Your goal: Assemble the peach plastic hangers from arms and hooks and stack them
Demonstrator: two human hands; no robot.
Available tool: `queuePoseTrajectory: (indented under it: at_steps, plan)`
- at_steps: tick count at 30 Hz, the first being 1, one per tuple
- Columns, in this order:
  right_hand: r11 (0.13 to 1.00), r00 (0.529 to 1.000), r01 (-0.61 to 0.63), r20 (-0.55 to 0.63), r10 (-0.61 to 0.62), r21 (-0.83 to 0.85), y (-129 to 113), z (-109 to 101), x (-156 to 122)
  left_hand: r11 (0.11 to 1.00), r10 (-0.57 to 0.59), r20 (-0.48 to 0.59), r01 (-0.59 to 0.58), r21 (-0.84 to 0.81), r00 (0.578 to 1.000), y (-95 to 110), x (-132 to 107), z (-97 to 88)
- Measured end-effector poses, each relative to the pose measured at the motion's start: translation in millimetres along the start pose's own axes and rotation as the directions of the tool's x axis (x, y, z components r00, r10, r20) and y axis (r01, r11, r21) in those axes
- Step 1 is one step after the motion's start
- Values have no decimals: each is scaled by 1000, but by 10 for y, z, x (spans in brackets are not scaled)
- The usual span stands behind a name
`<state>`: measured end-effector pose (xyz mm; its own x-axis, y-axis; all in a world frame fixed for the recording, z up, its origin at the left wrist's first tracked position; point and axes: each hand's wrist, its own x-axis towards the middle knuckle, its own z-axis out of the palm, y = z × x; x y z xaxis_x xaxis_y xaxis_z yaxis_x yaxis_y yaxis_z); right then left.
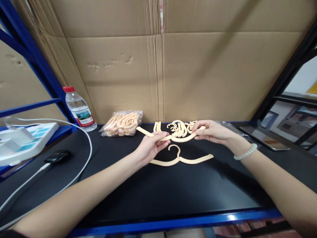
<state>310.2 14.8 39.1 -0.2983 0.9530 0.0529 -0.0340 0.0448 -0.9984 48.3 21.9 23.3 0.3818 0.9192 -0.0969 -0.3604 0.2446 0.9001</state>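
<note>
My left hand (150, 147) is closed on a cream plastic hanger arm (144, 131), its free end pointing up and left. My right hand (213, 132) pinches the outer end of a second, curved hanger arm (182, 139). The inner ends of both arms meet by my left fingertips; whether they are joined I cannot tell. Below my hands a clothes hanger (195, 161) with a hook and two arms lies on the black table, its left end partly hidden by my left hand. Behind my hands lie loose hooks (175, 124) and several straight hanger pieces (157, 126).
A clear bag of hanger parts (122, 123) sits at the back, right of a water bottle (80, 109). On the left are a power strip (27, 142), a black device (58, 156) and a white cable (91, 145). A phone (264, 138) lies at right. Cardboard (210, 76) stands behind.
</note>
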Motion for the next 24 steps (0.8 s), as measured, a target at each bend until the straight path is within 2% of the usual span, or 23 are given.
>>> queuePoseTrajectory:
  at_steps: [2,5,8,11,14,16,18,21,24]
  plan:
    - [996,1000,-1,6,2,-90,-3,-77,-6,999,-24,30,23,41,999,80,31,-42]
    - [965,996,29,85,-7,-261,-32,-172,-24,989,-53,85,41,139,995,228,62,-156]
    - [898,978,86,210,7,-432,-75,-250,-47,962,-46,131,9,272,990,337,47,-321]
    - [806,946,152,320,48,-572,-91,-270,-69,903,-31,164,-43,428,986,353,4,-470]
    - [763,906,180,407,118,-621,-83,-235,-81,716,9,299,-215,664,954,329,-38,-532]
    - [753,878,177,447,170,-634,-82,-206,-83,610,-17,399,-307,731,917,335,-69,-521]
    - [741,846,171,482,227,-649,-86,-182,-82,523,-41,492,-401,752,870,368,-109,-486]
    - [725,792,166,528,306,-669,-83,-150,-80,293,-57,648,-608,738,760,416,-172,-429]
    - [671,784,190,522,335,-717,-49,-111,-78,126,-79,711,-701,702,698,399,-205,-395]
